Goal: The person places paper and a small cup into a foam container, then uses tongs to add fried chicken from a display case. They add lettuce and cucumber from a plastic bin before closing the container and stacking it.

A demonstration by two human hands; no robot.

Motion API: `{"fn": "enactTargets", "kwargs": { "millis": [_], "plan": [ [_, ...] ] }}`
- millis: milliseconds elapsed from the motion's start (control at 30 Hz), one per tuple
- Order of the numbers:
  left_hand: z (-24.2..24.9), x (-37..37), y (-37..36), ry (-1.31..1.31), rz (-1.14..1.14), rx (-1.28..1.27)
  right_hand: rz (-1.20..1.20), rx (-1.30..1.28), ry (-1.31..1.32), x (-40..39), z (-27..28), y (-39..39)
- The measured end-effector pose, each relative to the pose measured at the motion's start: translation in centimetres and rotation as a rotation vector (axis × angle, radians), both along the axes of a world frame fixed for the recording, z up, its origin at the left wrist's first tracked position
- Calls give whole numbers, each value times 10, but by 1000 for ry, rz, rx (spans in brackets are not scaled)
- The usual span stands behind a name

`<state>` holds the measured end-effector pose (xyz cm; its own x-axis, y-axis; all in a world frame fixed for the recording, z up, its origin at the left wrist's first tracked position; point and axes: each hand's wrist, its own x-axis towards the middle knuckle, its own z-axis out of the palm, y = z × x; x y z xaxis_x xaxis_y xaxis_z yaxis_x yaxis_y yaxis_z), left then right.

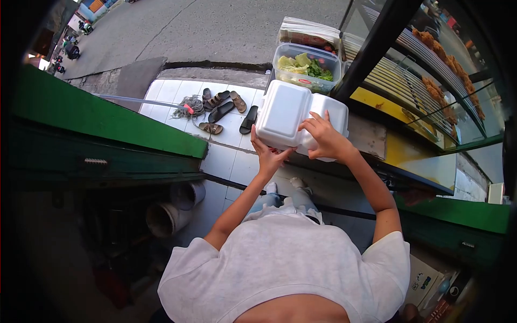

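Two white foam takeaway boxes sit side by side at the counter's near edge, lids down. My left hand (269, 156) grips the near edge of the left foam takeaway box (283, 110), thumb along the front and fingers at its left corner. Over the right foam takeaway box (336, 113) lies my right hand (329, 139), its fingertips on the lid by the seam between the boxes and its thumb at the near edge. What the boxes hold is hidden. Just beyond them stands a clear plastic tub (307, 83) of lettuce and other greens.
A stack of white paper (307, 29) is behind the tub. On the right is a glass display case (431, 81) with fried pieces on racks. Sandals (221, 110) and a mop (189, 107) lie on white tiles, left. Green panels (107, 124) flank me; a road lies beyond.
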<state>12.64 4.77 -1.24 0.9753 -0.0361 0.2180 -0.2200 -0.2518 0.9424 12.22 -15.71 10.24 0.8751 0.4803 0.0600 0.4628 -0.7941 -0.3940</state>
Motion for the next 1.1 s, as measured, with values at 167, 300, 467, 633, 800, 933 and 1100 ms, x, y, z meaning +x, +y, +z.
{"fn": "enactTargets", "kwargs": {
  "millis": [167,300,467,633,800,933,1100],
  "plan": [
    [7,-4,-2,41,-9,-83,8,32,5,0,10,-1],
    [12,-4,0,-9,9,11,7,135,104,6,31,-6],
    [9,-4,2,6,7,55,23,161,-74,0,32,-9],
    [5,-5,4,-38,30,130,8,-32,-448,-2,31,-17],
    [9,-5,3,-133,39,262,-37,-95,-680,0,34,-21],
    [11,-2,1,-85,31,184,-94,-72,-760,-10,49,-25],
    [20,-7,-5,-39,45,215,-192,23,-873,-21,78,-31]
  ]
}}
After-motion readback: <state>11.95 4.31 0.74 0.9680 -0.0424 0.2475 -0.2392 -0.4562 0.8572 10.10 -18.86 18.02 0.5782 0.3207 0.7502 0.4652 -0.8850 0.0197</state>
